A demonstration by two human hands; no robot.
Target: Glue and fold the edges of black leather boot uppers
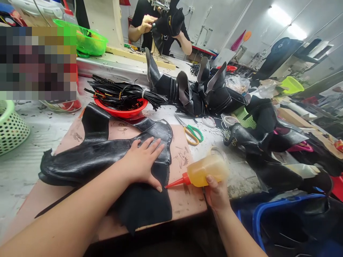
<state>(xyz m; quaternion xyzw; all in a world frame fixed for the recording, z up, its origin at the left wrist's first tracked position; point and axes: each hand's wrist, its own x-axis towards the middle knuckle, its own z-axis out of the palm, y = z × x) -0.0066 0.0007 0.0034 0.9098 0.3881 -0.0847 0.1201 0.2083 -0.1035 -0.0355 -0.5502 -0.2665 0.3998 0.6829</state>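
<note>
A black leather boot upper lies flat on a pinkish work board. My left hand is spread on the black leather, fingers apart, pressing it down. In my right hand is a squeeze glue bottle of yellowish liquid, tipped over to the left. Its long red nozzle touches or nearly touches the edge of the black material, close to my left thumb. Green and orange handled scissors lie open just beyond the boot piece.
A red bowl of black strips stands behind the boot piece. Several black boot pieces are heaped at the back. On the right, a blue-rimmed bin holds dark material. A perforated green basket is at left. A co-worker handles a black boot opposite.
</note>
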